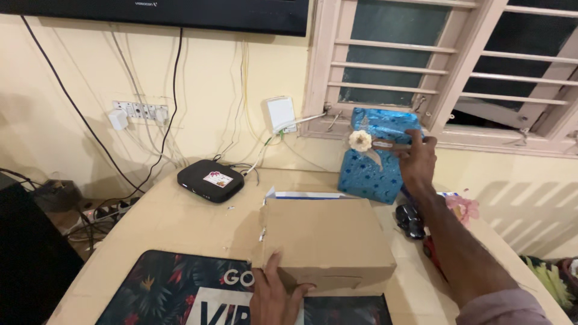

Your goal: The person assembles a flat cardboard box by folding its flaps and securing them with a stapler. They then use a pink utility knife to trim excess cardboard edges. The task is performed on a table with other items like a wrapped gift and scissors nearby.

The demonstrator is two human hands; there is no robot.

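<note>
The left hand (276,295) grips the near edge of a brown cardboard box (325,241), thumb on top and fingers curled under the front, so the box sits directly above and beyond that hand on the counter (180,225). The right hand (418,159) reaches far forward, well apart from the left, and closes around a small brown stick-like thing (390,145) that lies across a blue wrapped gift (372,156) with a pale flower (360,140) at its left end; the gift stands just left of that hand, against the window sill (506,141). Behind the cardboard box a white-and-blue edge of another package shows. Under the right forearm lie a dark small object (409,219) and a pink flower (463,207). Far left of both hands rests a black set-top box (211,179) with cables running up the wall to a white adapter (279,113) and a switch strip (139,111). Just beside the left hand, a mat (162,286) with a leaf pattern covers the near counter.
</note>
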